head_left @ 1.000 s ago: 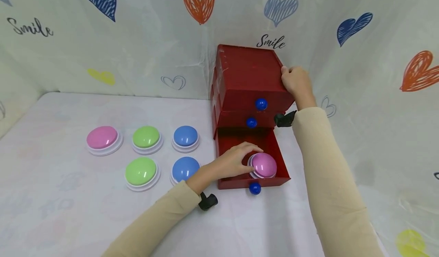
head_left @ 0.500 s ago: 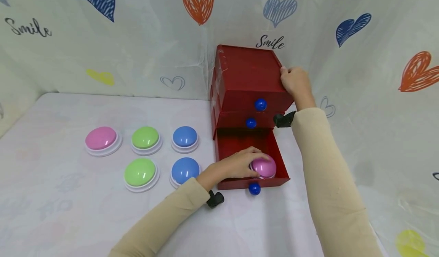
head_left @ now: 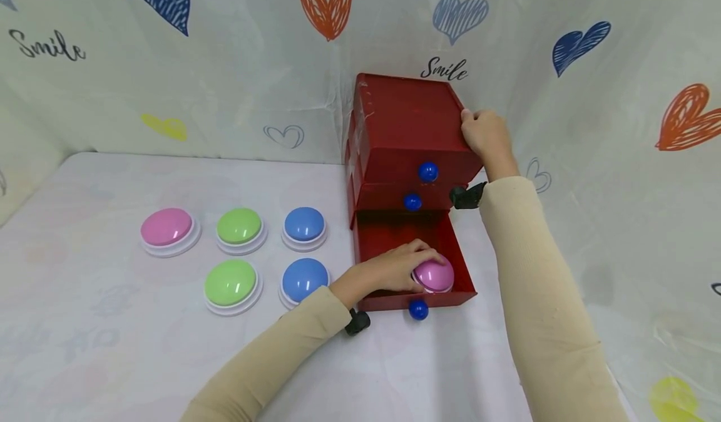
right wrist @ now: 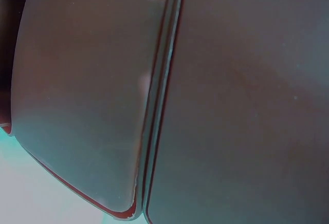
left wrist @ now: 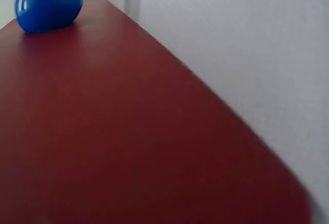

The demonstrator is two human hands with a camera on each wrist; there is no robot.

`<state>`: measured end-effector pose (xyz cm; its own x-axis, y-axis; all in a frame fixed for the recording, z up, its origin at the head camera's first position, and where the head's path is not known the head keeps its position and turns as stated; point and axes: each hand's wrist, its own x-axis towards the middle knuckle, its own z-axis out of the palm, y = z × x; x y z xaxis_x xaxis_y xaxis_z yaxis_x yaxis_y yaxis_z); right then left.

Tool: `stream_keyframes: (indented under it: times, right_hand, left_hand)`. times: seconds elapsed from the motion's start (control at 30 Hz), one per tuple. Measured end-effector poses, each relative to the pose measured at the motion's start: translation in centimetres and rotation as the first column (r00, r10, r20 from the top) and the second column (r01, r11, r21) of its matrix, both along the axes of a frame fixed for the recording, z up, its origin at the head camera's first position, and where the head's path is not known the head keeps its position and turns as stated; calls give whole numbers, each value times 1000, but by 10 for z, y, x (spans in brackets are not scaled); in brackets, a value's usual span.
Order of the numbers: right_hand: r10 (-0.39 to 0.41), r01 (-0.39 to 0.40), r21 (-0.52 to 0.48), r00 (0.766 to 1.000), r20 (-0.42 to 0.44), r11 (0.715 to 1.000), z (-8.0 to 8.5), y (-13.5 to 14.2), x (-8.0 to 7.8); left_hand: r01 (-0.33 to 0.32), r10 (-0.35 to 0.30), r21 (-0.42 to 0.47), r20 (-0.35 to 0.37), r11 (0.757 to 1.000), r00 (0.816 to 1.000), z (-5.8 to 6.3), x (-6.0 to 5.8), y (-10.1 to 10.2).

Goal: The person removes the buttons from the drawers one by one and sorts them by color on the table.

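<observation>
In the head view my left hand (head_left: pixel 397 268) reaches into the pulled-out bottom drawer (head_left: pixel 366 301) of a red drawer cabinet (head_left: pixel 414 112). Its fingers and thumb curl round a pink dome push light (head_left: pixel 436 275) with a white base, lying near the drawer's front right corner. My right hand (head_left: pixel 487 135) grips the cabinet's upper right edge, its fingers partly hidden behind the side. Close up, the left wrist view shows the red drawer front (left wrist: pixel 128 116) and its blue knob (left wrist: pixel 49 3). A cabinet side panel (right wrist: pixel 82 90) fills much of the right wrist view.
Left of the cabinet, on the white-covered table (head_left: pixel 141 359), stand another pink push light (head_left: pixel 166 228), two green push lights (head_left: pixel 239 225) and two blue push lights (head_left: pixel 304 224). The upper drawers are closed, with blue knobs (head_left: pixel 428 171). A heart-printed curtain (head_left: pixel 225 65) hangs behind.
My left hand has moved slightly right and its fingers have closed round the pink push light in the drawer. My right hand stays on the cabinet edge.
</observation>
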<state>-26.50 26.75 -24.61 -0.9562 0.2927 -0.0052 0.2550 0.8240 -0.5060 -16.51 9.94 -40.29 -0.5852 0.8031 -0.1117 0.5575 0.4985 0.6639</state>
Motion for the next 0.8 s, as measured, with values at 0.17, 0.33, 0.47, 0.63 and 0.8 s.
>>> stream_keyframes:
  times: [0.17,0.33,0.47,0.63,0.8]
  right_hand:
    - [-1,1,-4,1000,6,1000,0,0,0]
    - [-2,2,-1,1000,12,1000,0,0,0]
    - [-3,3,-4,1000,14,1000,0,-1,0]
    - [-3,3,-4,1000,11,1000,0,-1,-1]
    - [-2,2,-3,1000,8,1000,0,-1,0]
  left_hand:
    - [12,-12,-17,-15,1000,1000,-2,-1,2]
    - [23,-24,-31,-38,999,999,-2,-1,3]
    - [22,-24,-38,-46,999,999,-4,-1,3]
    - [26,-28,-37,-44,999,999,-4,-2,3]
    - [30,-31,-34,-36,999,999,-4,-2,2]
